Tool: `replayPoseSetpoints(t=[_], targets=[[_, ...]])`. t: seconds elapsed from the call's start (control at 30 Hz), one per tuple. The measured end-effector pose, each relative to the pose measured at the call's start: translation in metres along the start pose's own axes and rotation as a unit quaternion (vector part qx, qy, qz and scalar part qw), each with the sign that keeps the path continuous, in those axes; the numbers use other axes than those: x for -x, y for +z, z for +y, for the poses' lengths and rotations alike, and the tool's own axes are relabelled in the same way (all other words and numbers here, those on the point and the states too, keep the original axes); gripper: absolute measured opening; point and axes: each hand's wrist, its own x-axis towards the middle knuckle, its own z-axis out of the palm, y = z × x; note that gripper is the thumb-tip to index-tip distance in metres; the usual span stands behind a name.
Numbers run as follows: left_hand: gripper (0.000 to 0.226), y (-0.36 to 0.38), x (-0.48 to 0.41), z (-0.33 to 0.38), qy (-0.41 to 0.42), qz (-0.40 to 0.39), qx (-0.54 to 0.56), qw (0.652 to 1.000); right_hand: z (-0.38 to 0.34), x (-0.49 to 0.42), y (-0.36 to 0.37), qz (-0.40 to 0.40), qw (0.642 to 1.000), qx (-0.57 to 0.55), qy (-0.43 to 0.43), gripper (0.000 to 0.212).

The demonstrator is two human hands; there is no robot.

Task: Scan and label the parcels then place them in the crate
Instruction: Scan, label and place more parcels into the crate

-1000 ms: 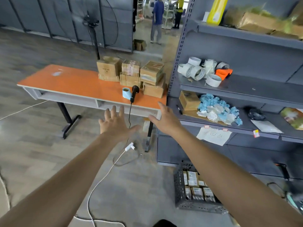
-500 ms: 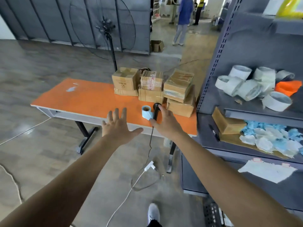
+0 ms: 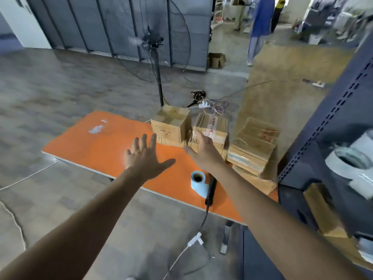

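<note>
Both hands have moved past the scanner (image 3: pixel 211 188) and blue label roll (image 3: pixel 198 181), now at 6 o'clock of the right hand (image 3: pixel 203 153), which is open and reaches flat to the middle parcels (image 3: pixel 220 136) at 12 o'clock; the left hand (image 3: pixel 145 157), spread and empty, hovers over the orange table (image 3: pixel 96 146). A fan (image 3: pixel 152 42) stands at 11 o'clock, a rack (image 3: pixel 323 142) crowds 3 o'clock. Red print on the parcel tape (image 3: pixel 212 126) is too blurred to read.

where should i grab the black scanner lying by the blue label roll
Take the scanner by its slim handle, the near end by the table edge where the cable leaves. Come from above and from the right: it lies flat, and the blue label roll sits close against its left.
</note>
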Motion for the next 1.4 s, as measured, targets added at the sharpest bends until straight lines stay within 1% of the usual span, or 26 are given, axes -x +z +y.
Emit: replayPoseSetpoints(t=[0.17,0.27,0.37,0.43,0.53,0.63,0.73,0.8,0.83,0.9,0.97,1.0,1.03,1.1,1.17,1.2,1.3,1.33,1.4], targets=[[0.109,0.013,-0.071,-0.022,0.001,-0.016,0.02,1.0,-0.012,-0.069,0.012,0.004,1.0,-0.004,0.023,0.078],[0.108,0.022,-0.122,-0.037,0.016,-0.031,0.037,0.999,-0.021,-0.111,0.023,0.012,0.999,-0.013,0.04,0.077],[0.105,0.032,-0.174,-0.053,0.047,-0.039,0.068,0.996,-0.031,-0.151,0.041,0.026,0.996,-0.025,0.076,0.075],[0.103,0.04,-0.209,-0.062,0.059,-0.064,0.106,0.991,-0.039,-0.175,0.051,0.034,0.993,-0.023,0.108,0.074],[0.099,0.052,-0.251,-0.069,0.079,-0.102,0.167,0.977,-0.049,-0.203,0.062,0.036,0.986,-0.015,0.163,0.073],[0.093,0.065,-0.283,-0.071,0.09,-0.14,0.251,0.954,-0.049,-0.224,0.071,0.049,0.973,-0.033,0.222,0.071],[0.087,0.076,-0.303,-0.071,0.095,-0.173,0.298,0.934,-0.048,-0.235,0.081,0.055,0.959,-0.043,0.273,0.07],[0.077,0.083,-0.316,-0.074,0.07,-0.202,0.348,0.913,-0.046,-0.239,0.087,0.054,0.952,-0.048,0.297,0.07],[0.068,0.087,-0.322,-0.077,0.057,-0.216,0.374,0.9,-0.045,-0.241,0.089,0.053,0.948,-0.049,0.31,0.071],[0.048,0.09,-0.329,-0.081,0.053,-0.237,0.415,0.877,-0.043,-0.245,0.093,0.044,0.938,-0.061,0.337,0.075],[0.02,0.093,-0.329,-0.082,0.066,-0.229,0.441,0.865,-0.041,-0.249,0.094,0.04,0.926,-0.095,0.362,0.078],[0.016,0.09,-0.326,-0.082,0.062,-0.228,0.454,0.859,-0.041,-0.248,0.093,0.045,0.92,-0.118,0.371,0.078],[0.019,0.087,-0.321,-0.083,0.04,-0.229,0.466,0.853,-0.039,-0.247,0.092,0.051,0.914,-0.14,0.378,0.08],[0.01,0.081,-0.31,-0.087,-0.011,-0.227,0.498,0.837,-0.039,-0.24,0.09,0.058,0.906,-0.167,0.384,0.084],[0.033,0.079,-0.297,-0.092,-0.06,-0.236,0.522,0.817,-0.04,-0.23,0.089,0.075,0.908,-0.173,0.374,0.081],[0.041,0.076,-0.288,-0.093,-0.072,-0.228,0.533,0.812,-0.041,-0.224,0.089,0.088,0.909,-0.182,0.365,0.078],[0.076,0.073,-0.263,-0.097,-0.081,-0.212,0.55,0.803,-0.045,-0.207,0.091,0.126,0.905,-0.218,0.342,0.072],[0.081,0.07,-0.252,-0.098,-0.083,-0.208,0.557,0.8,-0.048,-0.2,0.091,0.13,0.906,-0.227,0.333,0.071],[0.076,0.064,-0.232,-0.1,-0.104,-0.202,0.568,0.791,-0.048,-0.186,0.093,0.131,0.911,-0.252,0.3,0.069]])
